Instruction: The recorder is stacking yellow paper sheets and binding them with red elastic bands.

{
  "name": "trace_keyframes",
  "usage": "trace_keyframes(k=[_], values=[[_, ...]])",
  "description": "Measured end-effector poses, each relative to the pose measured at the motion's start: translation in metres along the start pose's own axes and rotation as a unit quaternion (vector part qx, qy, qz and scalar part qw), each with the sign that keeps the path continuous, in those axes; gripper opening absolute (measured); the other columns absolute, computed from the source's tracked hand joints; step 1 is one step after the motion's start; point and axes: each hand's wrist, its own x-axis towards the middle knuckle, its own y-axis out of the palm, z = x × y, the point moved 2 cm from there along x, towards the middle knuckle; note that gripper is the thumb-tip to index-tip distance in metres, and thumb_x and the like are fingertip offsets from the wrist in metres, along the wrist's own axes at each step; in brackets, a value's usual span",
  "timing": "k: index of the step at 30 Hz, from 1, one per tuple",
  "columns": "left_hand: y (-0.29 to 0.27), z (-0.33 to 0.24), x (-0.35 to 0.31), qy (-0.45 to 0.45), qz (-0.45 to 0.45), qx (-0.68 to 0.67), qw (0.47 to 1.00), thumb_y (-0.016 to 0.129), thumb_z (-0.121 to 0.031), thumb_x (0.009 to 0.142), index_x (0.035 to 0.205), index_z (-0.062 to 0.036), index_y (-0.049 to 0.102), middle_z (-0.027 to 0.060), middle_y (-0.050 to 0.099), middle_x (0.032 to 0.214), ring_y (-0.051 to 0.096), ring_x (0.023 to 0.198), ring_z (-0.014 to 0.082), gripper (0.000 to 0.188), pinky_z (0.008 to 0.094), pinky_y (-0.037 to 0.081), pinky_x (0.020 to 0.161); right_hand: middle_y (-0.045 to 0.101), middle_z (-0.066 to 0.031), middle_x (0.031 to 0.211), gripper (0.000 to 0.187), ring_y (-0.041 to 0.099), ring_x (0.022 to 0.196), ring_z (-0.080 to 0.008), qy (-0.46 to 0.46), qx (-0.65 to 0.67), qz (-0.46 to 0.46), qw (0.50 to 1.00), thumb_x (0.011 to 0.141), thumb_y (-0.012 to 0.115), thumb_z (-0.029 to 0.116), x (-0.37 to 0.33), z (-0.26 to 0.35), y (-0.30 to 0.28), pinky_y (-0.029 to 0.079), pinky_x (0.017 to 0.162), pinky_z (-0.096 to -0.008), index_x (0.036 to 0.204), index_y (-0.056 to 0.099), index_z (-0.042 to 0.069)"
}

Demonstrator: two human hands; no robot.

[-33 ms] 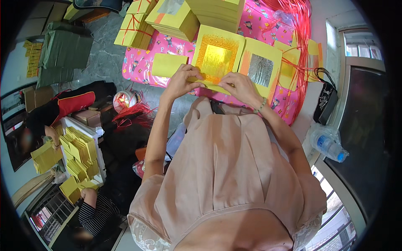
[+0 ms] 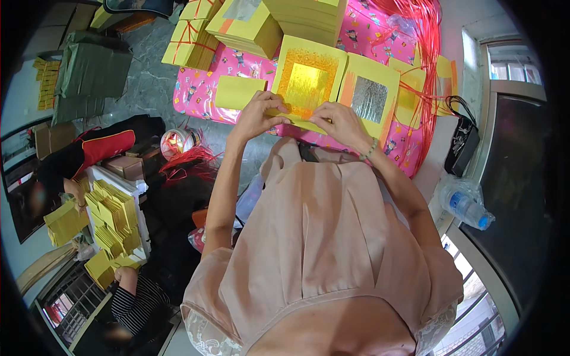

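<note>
A yellow paper sheet (image 2: 284,71) with an orange patterned border and a gold foil square lies in front of me on the pink printed table cover. Its near edge is lifted and rolled or folded over. My left hand (image 2: 264,114) pinches that edge at its left end, fingers closed. At the right end my right hand (image 2: 338,123), a beaded bracelet on its wrist, is closed on the same edge. A stack of yellow sheets with a silver foil square (image 2: 369,98) lies just right of it. Left of the sheet is a plain yellow folded piece (image 2: 237,92).
Tall yellow paper stacks (image 2: 252,29) and bundles tied with red string (image 2: 193,44) stand at the back. Red strings (image 2: 428,89) hang down the table's right side. At far left, two people handle yellow papers on a white table (image 2: 141,222). A bottle in plastic (image 2: 466,207) is at right.
</note>
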Motion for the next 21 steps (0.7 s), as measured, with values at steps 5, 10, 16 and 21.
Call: trace_keyframes(k=[5, 10, 16, 21], values=[[0.001, 0.002, 0.000, 0.003, -0.007, -0.006, 1.000, 0.083, -0.025, 0.071, 0.093, -0.0096, 0.073, 0.0062, 0.065, 0.106, 0.056, 0.104, 0.0284, 0.028, 0.0396, 0.046, 0.093, 0.069, -0.0087, 0.090, 0.017, 0.066, 0.081, -0.0260, -0.009, 0.011, 0.000, 1.000, 0.089, 0.067, 0.021, 0.001, -0.007, 0.002, 0.052, 0.072, -0.0357, 0.089, 0.072, 0.004], [0.000, -0.001, 0.000, 0.002, -0.010, -0.003, 1.000, 0.083, -0.026, 0.071, 0.093, -0.0091, 0.073, 0.0066, 0.065, 0.105, 0.056, 0.105, 0.0282, 0.029, 0.0389, 0.046, 0.093, 0.069, -0.0085, 0.089, 0.018, 0.066, 0.080, -0.0257, -0.006, 0.012, 0.000, 1.000, 0.089, 0.067, 0.021, 0.002, -0.005, 0.002, 0.052, 0.071, -0.0353, 0.088, 0.072, 0.004], [0.001, -0.015, 0.004, 0.000, -0.024, 0.056, 0.998, 0.078, -0.028, 0.077, 0.094, -0.0078, 0.071, 0.0078, 0.065, 0.098, 0.058, 0.096, 0.0285, 0.027, 0.0400, 0.047, 0.086, 0.067, -0.0084, 0.084, 0.022, 0.065, 0.076, -0.0284, 0.044, 0.029, -0.013, 0.999, 0.089, 0.067, 0.026, 0.000, -0.002, 0.000, 0.051, 0.064, -0.0367, 0.089, 0.071, 0.005], [-0.005, -0.025, 0.016, 0.017, -0.022, 0.150, 0.988, 0.069, -0.031, 0.086, 0.090, -0.0061, 0.070, 0.0074, 0.066, 0.085, 0.061, 0.086, 0.0272, 0.025, 0.0398, 0.047, 0.079, 0.065, -0.0112, 0.089, 0.028, 0.064, 0.071, -0.0317, -0.096, -0.043, -0.092, 0.990, 0.090, 0.065, 0.029, -0.008, 0.006, -0.002, 0.051, 0.064, -0.0406, 0.109, 0.062, 0.007]])
